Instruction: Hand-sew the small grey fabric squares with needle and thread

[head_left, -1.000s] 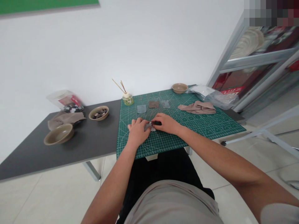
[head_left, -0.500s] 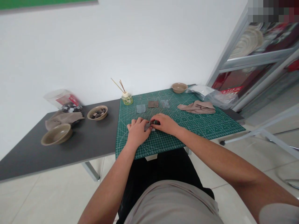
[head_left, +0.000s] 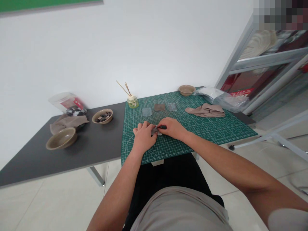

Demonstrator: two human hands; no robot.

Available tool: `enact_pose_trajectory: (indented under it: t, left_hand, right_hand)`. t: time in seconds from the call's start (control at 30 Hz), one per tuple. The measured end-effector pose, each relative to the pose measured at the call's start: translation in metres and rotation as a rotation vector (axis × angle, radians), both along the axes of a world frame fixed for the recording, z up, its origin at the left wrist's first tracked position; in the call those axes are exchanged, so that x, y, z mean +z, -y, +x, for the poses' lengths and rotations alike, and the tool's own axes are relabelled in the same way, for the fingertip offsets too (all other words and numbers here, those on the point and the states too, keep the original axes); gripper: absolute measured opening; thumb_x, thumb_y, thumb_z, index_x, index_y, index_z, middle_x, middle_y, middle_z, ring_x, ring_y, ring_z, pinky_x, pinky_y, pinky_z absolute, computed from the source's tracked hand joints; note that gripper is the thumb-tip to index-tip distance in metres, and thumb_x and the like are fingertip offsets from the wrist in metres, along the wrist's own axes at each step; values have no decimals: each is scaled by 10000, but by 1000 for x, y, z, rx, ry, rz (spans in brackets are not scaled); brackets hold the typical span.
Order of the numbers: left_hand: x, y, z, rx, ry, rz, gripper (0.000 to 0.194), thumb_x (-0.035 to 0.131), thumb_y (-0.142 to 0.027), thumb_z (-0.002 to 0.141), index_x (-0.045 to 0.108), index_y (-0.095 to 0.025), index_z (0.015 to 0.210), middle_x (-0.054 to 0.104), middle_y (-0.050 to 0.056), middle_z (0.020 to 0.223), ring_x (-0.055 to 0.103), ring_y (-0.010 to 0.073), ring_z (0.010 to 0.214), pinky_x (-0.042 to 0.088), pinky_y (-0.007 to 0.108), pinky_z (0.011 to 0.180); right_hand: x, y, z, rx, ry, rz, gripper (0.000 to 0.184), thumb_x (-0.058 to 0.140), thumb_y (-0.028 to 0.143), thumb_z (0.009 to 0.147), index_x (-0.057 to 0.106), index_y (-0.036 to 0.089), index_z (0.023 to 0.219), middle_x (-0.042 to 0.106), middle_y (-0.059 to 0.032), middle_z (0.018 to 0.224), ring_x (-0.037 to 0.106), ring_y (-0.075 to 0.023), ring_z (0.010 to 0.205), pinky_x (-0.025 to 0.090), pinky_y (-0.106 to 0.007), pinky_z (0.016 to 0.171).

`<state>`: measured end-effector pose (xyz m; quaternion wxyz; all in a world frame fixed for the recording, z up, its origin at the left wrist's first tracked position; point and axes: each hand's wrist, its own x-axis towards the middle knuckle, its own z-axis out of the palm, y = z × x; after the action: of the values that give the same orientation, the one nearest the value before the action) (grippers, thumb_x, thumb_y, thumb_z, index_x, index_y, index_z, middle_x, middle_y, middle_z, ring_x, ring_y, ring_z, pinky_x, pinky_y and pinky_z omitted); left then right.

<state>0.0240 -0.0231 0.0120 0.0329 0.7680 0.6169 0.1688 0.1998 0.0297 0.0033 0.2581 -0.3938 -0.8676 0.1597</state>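
Note:
My left hand rests curled on the green cutting mat, its fingers pinching a small grey square piece. My right hand is closed round a thin dark tool whose tip meets that grey piece. The two hands touch over the mat's near middle. Three small square tiles lie further back on the mat: a pale one, a brown one and a clear one.
A reed diffuser jar stands at the mat's back left. A beige cloth, a tan bowl and plastic bags lie at the right. On the grey table sit two bowls, one with dark pieces, a cloth and a plastic jar.
Both hands stay together on the small grey piece; the dark tool's end shows a little more at my right fingers. The view has shifted slightly.

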Motion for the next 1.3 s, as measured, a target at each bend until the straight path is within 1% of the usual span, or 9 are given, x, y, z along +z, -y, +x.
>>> enact_pose_trajectory:
  t: [0.3, 0.5, 0.63, 0.73, 0.87, 1.0, 1.13, 1.23, 1.3]
  left_hand:
    - [0, -1, 0, 18, 1, -24, 236, 576, -323, 836, 658, -260, 1048, 601, 100, 1088, 478, 340, 1050, 359, 476, 835]
    - [-1, -1, -1, 27, 25, -3, 241, 593, -337, 832, 635, -253, 1054, 612, 92, 1077, 486, 324, 1043, 354, 460, 822]
    - [-1, 0, 0, 41, 30, -8, 244, 590, -356, 838, 639, -257, 1056, 606, 90, 1082, 483, 324, 1045, 353, 470, 835]
    - [-1, 0, 1, 42, 18, -13, 253, 590, -346, 834, 629, -242, 1061, 601, 92, 1082, 482, 325, 1056, 348, 470, 847]
    - [0, 0, 2, 68, -7, -28, 258, 578, -353, 839, 611, -234, 1066, 592, 90, 1104, 479, 314, 1079, 342, 458, 854]
    - [3, 1, 1, 74, -45, -59, 228, 564, -368, 846, 617, -244, 1030, 582, 81, 1095, 474, 297, 1074, 345, 434, 837]
    - [3, 1, 0, 56, -51, -66, 243, 568, -380, 842, 616, -245, 1038, 574, 76, 1098, 475, 289, 1061, 347, 426, 829]
    - [3, 0, 0, 57, -46, -66, 254, 568, -384, 842, 613, -243, 1049, 571, 76, 1108, 472, 291, 1070, 348, 429, 831]
    - [3, -1, 0, 57, -44, -70, 246, 563, -375, 844, 608, -242, 1046, 570, 78, 1112, 470, 292, 1078, 347, 429, 835]
  right_hand:
    - [3, -7, -7, 27, 47, 6, 66, 688, 243, 842, 741, 211, 864, 711, -42, 906, 617, -218, 923, 438, -345, 830]
    - [3, -3, -3, 111, -13, -20, 15, 704, 205, 802, 714, 208, 812, 686, -19, 878, 609, -190, 886, 439, -320, 828]
    - [1, -5, -2, 89, -25, -11, 37, 705, 176, 783, 684, 194, 757, 656, -20, 851, 593, -186, 878, 434, -319, 829]
    - [-1, -9, -5, 81, 10, 19, 33, 699, 190, 811, 692, 190, 779, 673, -32, 874, 590, -201, 911, 433, -333, 850]
    - [-4, -12, -9, 166, 41, 49, 66, 665, 229, 870, 715, 187, 876, 703, -52, 955, 593, -209, 948, 434, -350, 870]
    - [-2, -9, -6, 217, 10, 45, 35, 688, 219, 850, 701, 191, 833, 698, -37, 937, 591, -193, 922, 427, -342, 879]
    - [0, -6, -4, 145, 16, 40, 94, 722, 210, 804, 660, 182, 738, 641, -29, 865, 559, -188, 879, 422, -311, 817]
    - [-2, -6, -5, 65, 60, 95, 89, 696, 218, 824, 660, 178, 753, 626, -40, 873, 533, -193, 865, 409, -311, 788]
    - [-4, -8, -7, 61, 88, 128, 69, 669, 220, 850, 674, 177, 795, 641, -49, 898, 529, -200, 875, 403, -320, 794]
